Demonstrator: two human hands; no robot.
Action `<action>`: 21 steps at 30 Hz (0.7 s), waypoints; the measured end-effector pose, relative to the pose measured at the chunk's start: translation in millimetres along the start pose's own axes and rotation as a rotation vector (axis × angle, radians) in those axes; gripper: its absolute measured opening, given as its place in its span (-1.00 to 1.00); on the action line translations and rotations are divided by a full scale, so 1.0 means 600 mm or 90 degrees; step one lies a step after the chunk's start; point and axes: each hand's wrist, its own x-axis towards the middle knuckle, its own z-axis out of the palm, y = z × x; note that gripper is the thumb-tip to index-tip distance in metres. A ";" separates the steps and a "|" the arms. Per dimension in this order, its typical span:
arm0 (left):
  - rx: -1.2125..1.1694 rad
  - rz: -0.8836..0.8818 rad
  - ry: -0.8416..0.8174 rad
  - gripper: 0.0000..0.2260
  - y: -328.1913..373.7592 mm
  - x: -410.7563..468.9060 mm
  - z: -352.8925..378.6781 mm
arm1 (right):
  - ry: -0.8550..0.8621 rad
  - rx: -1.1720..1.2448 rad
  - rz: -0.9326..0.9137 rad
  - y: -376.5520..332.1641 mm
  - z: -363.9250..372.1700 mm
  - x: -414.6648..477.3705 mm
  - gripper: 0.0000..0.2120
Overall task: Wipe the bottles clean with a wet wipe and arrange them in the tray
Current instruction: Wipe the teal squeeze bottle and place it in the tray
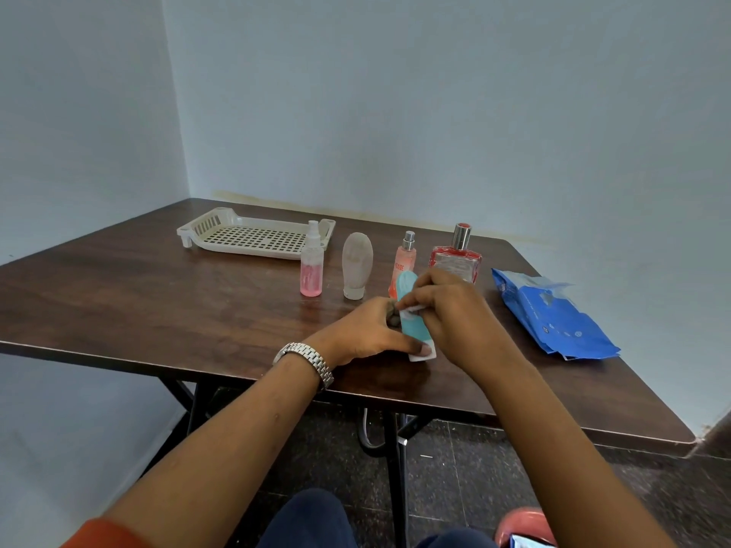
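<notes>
Both hands meet over the near middle of the table (158, 294). The left hand (368, 330) grips a teal bottle (411, 326) with its fingers curled round the body and the thumb on the white cap at the near end. The right hand (455, 310) pinches a small wad of white wet wipe (415, 309) against the bottle's upper side. The bottle lies tilted, its rounded end pointing far.

Four other bottles stand in a row just beyond the hands, none of them in the tray (205, 219) at the far left: a pink spray bottle (311, 267), a dusty grey tube (357, 263) standing on its cap, a peach spray bottle (404, 259) and a red square bottle (459, 263).

The closest risk is likely a knock. The right hand's knuckles sit just in front of the peach spray bottle and the red square bottle, so a long wiping stroke toward the far side could tip the tall, narrow spray. The red one looks like glass, so a fall would matter more.

A wet surface may also turn slippery — the teal bottle could twist out of the left hand's grip. The patch under the left fingers probably goes unwiped unless the grip shifts.

Carrying to the tray means passing the pink spray bottle, which stands just in front of the tray's right corner — easy to clip.
</notes>
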 end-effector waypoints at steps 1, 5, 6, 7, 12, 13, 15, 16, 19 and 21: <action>-0.013 0.001 -0.004 -0.73 0.000 0.000 0.000 | 0.006 -0.004 0.003 -0.002 -0.002 0.009 -0.75; -0.033 0.003 -0.012 -0.72 0.002 -0.001 0.000 | 0.050 -0.009 0.019 -0.007 0.000 0.027 -0.73; -0.034 0.007 -0.011 -0.72 0.002 -0.001 0.000 | 0.058 -0.006 0.016 -0.008 0.003 0.025 -0.73; -0.033 0.013 -0.007 -0.73 0.002 -0.002 0.000 | 0.060 0.001 0.007 -0.008 0.007 0.020 -0.73; 0.007 0.033 0.001 -0.81 0.001 -0.003 -0.001 | 0.021 0.046 -0.019 0.000 0.020 -0.021 -0.74; 0.010 0.030 0.002 -0.81 0.000 -0.002 -0.001 | 0.016 0.047 -0.023 0.003 0.021 -0.027 -0.74; 0.015 0.027 0.006 -0.80 0.000 -0.002 -0.001 | 0.009 0.036 -0.033 0.007 0.023 -0.034 -0.74; 0.017 0.026 0.007 -0.80 -0.001 -0.001 -0.001 | 0.010 0.030 -0.036 0.008 0.025 -0.035 -0.74; 0.014 0.030 0.001 -0.80 0.002 -0.003 0.000 | 0.034 0.018 -0.041 0.005 0.025 -0.027 -0.74; 0.010 0.032 -0.002 -0.77 0.004 -0.004 0.002 | 0.048 0.003 -0.031 -0.002 0.021 -0.014 -0.75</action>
